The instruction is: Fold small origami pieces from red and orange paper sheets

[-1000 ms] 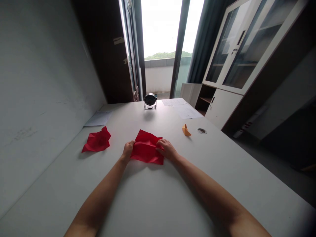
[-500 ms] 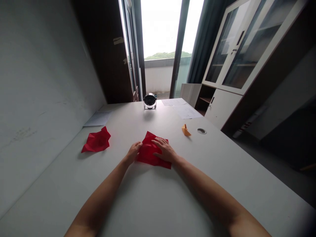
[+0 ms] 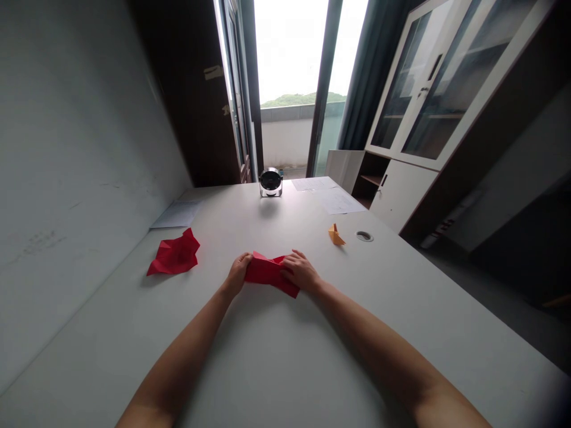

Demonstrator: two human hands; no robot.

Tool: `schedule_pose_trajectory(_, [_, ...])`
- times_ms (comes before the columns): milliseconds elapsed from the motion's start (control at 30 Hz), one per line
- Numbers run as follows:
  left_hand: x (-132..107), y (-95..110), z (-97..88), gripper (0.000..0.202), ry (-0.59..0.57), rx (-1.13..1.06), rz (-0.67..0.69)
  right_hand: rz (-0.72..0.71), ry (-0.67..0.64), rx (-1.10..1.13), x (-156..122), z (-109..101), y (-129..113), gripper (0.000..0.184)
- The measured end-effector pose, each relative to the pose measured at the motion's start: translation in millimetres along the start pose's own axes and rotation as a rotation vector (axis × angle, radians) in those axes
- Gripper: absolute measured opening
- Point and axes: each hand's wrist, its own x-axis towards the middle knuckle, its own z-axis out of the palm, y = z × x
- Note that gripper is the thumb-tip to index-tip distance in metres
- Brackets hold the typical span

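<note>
Red paper point(image 3: 267, 272), folded into a narrow band, lies mid-table point(image 3: 276, 356). Left hand point(image 3: 238, 273), fingers curled, pinches its 9 o'clock end; right hand point(image 3: 301, 272), half closed, grips the 3 o'clock end. A clean fold probably needs the edges matched first, then the crease pressed flat outward from the middle.

Right end of red paper point(image 3: 267, 273) covered by right hand point(image 3: 302, 272); left end tucked behind the curled left hand point(image 3: 237, 273). Fingertips of both out of sight: pinching or pressing, cannot tell. Both forearms cut by the bottom edge. Beyond the hands, small round device point(image 3: 271, 182), possibly a fan, too small to be sure. Print on white sheets point(image 3: 339, 203) beyond right hand unreadable. Corner beside right forearm blurred.
</note>
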Motion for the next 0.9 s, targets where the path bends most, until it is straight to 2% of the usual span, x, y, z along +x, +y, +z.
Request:
schedule_pose_trajectory(133, [-1.1, 3.9, 0.9, 0.042, -0.026, 0.114, 0.115, -0.01, 0.023, -0.016, 1.3, -1.2, 0.5, 0.014])
schedule_pose_trajectory(267, [-3.9, 8.5, 3.0, 0.053, -0.003, 0.393, 0.281, -0.004, 0.005, -0.003, 0.8, -1.9, -3.0, 0.019])
schedule_pose_trajectory(367, [-6.0, 12.5, 4.6, 0.039, 0.054, 0.554, 0.398, 0.036, -0.008, 0.024, -1.0, -1.9, -6.0, 0.021])
schedule_pose_trajectory(433, [-7.3, 15.7, 5.6, 0.025, 0.036, 0.577, 0.424, 0.058, -0.016, 0.052, -2.1, -2.0, -7.1, 0.021])
schedule_pose_trajectory(567, [-8.2, 17.6, 5.8, 0.014, -0.02, 0.49, 0.341, 0.078, -0.014, 0.091, -2.5, -1.6, -5.9, 0.021])
schedule_pose_trajectory(733, [-5.9, 12.3, 1.3, 0.024, 0.061, 0.298, 0.173, 0.164, 0.075, 0.116, -0.4, -0.5, 0.7, 0.019])
schedule_pose_trajectory(900, [-6.4, 14.2, 0.3, 0.035, 0.074, 0.14, 0.129, 0.331, 0.193, 0.433, 1.0, -1.4, 1.0, 0.018])
